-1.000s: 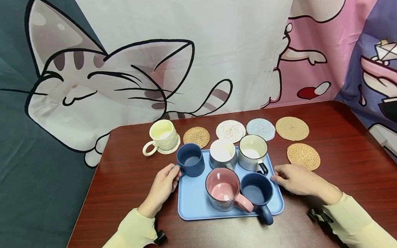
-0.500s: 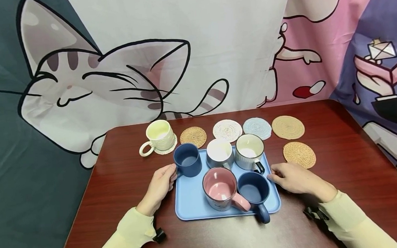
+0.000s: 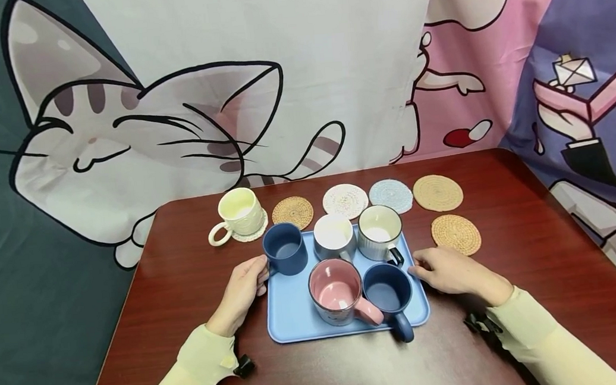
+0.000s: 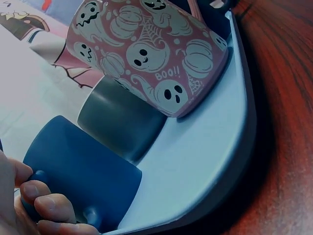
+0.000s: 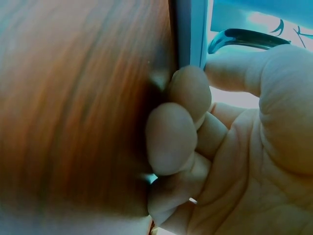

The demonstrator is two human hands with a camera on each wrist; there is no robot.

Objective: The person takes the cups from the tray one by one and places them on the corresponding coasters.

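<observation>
My left hand (image 3: 241,289) grips the handle of a matte blue mug (image 3: 284,252) at the back left corner of a light blue tray (image 3: 290,319). In the left wrist view, its fingers (image 4: 54,208) curl round that handle. My right hand (image 3: 455,271) pinches the tray's right edge, thumb and fingers curled at the rim in the right wrist view. Also on the tray are a pink mug (image 3: 336,292) with ghost drawings, a dark blue mug (image 3: 387,291), a grey mug (image 3: 334,241) with a white inside and a cream ribbed mug (image 3: 378,238) with a black handle.
Behind the tray, a pale yellow mug (image 3: 242,212) stands on a coaster. Further round coasters lie along the back: tan (image 3: 293,212), white (image 3: 345,201), light blue (image 3: 391,195) and straw-coloured (image 3: 438,193). Another straw coaster (image 3: 456,234) lies beyond my right hand. A printed curtain hangs behind the table.
The whole head view has shifted left a little as the camera turned. Both hands keep their holds, and the mugs and tray show no clear movement relative to each other.
</observation>
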